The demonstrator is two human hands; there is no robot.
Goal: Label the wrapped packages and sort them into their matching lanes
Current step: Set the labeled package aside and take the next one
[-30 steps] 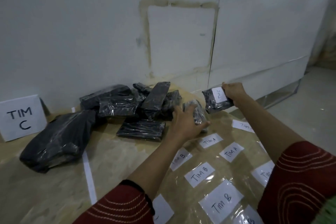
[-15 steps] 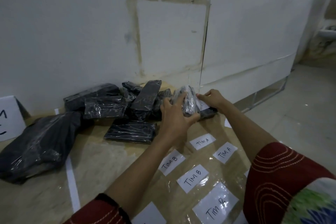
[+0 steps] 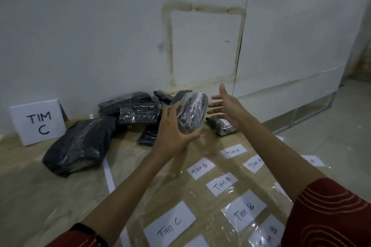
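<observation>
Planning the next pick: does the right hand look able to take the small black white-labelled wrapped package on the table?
Probably yes: the right hand is open and empty, just above the small black wrapped package, with nothing between them.

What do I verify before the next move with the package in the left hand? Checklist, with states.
1. Grip: left hand holds the held package with fingers curled round it: ok.
2. Right hand free, fingers spread, holding nothing: ok.
3. Label on the held package: none on the side shown, far side hidden: cannot tell.
4. Labels laid out in front and readable: TIM A label, TIM B label, TIM C label: ok.
5. Lane markers: TIM C sign stands upright at the left, other lane signs not in view: cannot tell.
</observation>
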